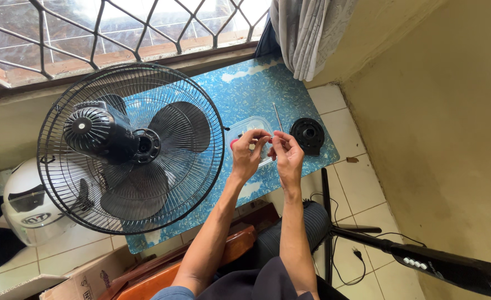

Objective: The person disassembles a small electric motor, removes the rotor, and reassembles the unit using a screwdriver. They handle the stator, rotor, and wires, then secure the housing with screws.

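1. Fingertips of both my hands meet over the blue patterned mat [240,94]: my left hand [246,153] and my right hand [286,155] are pinched together on something very small, too tiny to name; it may be a screw or clip.
2. Left hand also seems to grip a red-handled tool [234,144], though most of it is hidden behind my fingers, so I cannot tell for sure.
3. Under my hands lies one clear plastic tray [244,125]; what it holds is not clear.
4. Step in hand, as I judge it: handling a small fastener from the taken-apart fan. The next move calls for a steady pinch and a sure resting place, since a part this small could drop and vanish on the busy mat.
5. Count: one fan head [130,147] lying at the left on the mat, with its wire cage and three dark blades; one round black cap [307,134] at the right of my hands; one thin metal rod [277,115] just beyond my fingers.
6. Off the mat: one fan stand [423,258] on the tiled floor at near right, and one white helmet [26,203] at far left.
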